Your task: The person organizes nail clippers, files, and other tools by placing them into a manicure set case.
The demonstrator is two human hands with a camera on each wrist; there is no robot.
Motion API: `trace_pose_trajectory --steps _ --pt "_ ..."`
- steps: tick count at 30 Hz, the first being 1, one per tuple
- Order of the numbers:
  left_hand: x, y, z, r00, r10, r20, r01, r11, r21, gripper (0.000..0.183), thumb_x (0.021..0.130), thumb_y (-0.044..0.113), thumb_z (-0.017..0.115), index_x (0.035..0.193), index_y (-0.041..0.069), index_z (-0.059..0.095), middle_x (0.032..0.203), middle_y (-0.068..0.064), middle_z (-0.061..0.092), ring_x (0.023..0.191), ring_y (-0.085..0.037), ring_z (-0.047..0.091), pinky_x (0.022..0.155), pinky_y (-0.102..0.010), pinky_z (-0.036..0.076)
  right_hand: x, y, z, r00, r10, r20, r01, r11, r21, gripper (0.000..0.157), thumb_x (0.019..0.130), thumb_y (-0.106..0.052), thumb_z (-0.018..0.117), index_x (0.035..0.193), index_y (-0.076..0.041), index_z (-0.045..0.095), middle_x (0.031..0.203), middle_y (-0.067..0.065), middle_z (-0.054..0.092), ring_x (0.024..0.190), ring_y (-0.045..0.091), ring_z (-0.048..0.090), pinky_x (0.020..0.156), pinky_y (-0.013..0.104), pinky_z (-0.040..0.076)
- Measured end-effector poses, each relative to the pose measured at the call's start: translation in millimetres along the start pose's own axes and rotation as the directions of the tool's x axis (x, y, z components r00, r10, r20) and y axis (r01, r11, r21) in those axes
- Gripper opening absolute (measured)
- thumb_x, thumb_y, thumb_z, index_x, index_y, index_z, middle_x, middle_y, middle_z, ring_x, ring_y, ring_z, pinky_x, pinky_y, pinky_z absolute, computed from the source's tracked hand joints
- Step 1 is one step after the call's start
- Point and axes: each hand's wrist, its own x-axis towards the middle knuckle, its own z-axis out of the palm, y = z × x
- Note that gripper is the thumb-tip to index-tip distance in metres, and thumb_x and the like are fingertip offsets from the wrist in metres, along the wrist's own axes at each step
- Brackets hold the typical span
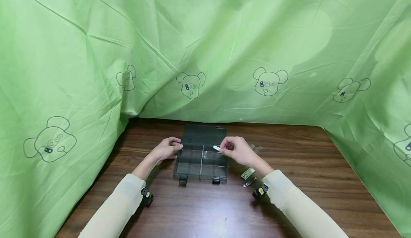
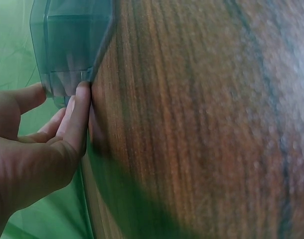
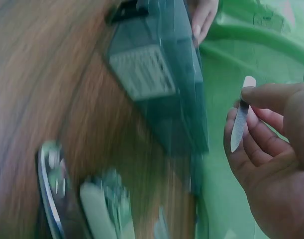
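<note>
The open compartment box (image 1: 200, 159), smoky clear plastic with its lid laid back, sits at centre of the head view on the wooden table (image 1: 305, 195). The left hand (image 1: 167, 148) rests against the box's left wall, fingers curled loosely and fingertips (image 2: 82, 99) pressing the corner in the left wrist view; it steadies the box without clasping it. The right hand (image 1: 239, 150) pinches a small metal nail file (image 3: 240, 117) between thumb and fingers, holding it above the upper right compartment.

Judgement: the work in hand appears to be setting the file into a compartment. It is best done by lowering the file along the cell's length, clear of the dividers, while the left hand keeps the box from sliding.

Right of the box, lower centre-right of the head view, lie nail clippers (image 1: 248, 173) and a smaller metal piece (image 1: 248, 183). A green cartoon-bear cloth (image 1: 96, 70) surrounds the table. Nothing blocks the compartments.
</note>
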Motion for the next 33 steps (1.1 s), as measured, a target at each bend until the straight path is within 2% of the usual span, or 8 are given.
trace_pose_trajectory --steps 7,14,23,33 --pt "-2.0 -5.7 3.8 1.000 -0.014 0.014 0.014 1.000 -0.011 0.045 0.108 0.016 0.065 0.146 -0.003 0.050 0.138 -0.022 0.055 0.116 -0.032 0.064 0.087 -0.040 0.063 3.5 -10.5 25.4 0.998 -0.012 0.067 0.010 0.999 0.034 0.013 0.095 -0.008 0.081 0.090 -0.017 0.072 0.081 -0.008 0.067 0.077 0.010 0.062 0.069 0.026 0.053" --pt "-2.0 -4.2 1.0 1.000 0.002 0.012 -0.002 1.000 -0.014 0.047 0.108 0.016 0.065 0.147 -0.004 0.049 0.137 -0.023 0.056 0.119 -0.034 0.063 0.088 -0.040 0.063 6.7 -22.2 40.1 0.995 -0.040 0.095 0.035 0.998 0.049 0.013 0.094 -0.006 0.081 0.091 -0.015 0.072 0.083 -0.007 0.068 0.078 0.010 0.063 0.070 0.026 0.055" --pt "1.3 -1.2 -1.7 1.000 -0.004 0.009 0.005 1.000 -0.016 0.048 0.107 0.018 0.066 0.147 -0.003 0.050 0.138 -0.022 0.056 0.113 -0.029 0.065 0.086 -0.039 0.063 4.1 -21.8 47.1 0.990 -0.047 0.135 0.046 0.999 0.011 0.014 0.096 -0.007 0.080 0.091 -0.017 0.072 0.083 -0.010 0.067 0.076 0.008 0.062 0.069 0.026 0.055" --pt "2.8 -0.8 -3.1 1.000 -0.013 0.009 0.013 1.000 -0.011 0.046 0.107 0.018 0.066 0.147 0.000 0.051 0.139 -0.020 0.056 0.115 -0.029 0.065 0.086 -0.038 0.063 -2.0 -20.3 45.7 0.976 -0.135 0.170 0.148 0.987 -0.067 0.016 0.096 -0.007 0.079 0.089 -0.018 0.070 0.081 -0.011 0.064 0.074 0.008 0.061 0.066 0.024 0.054"
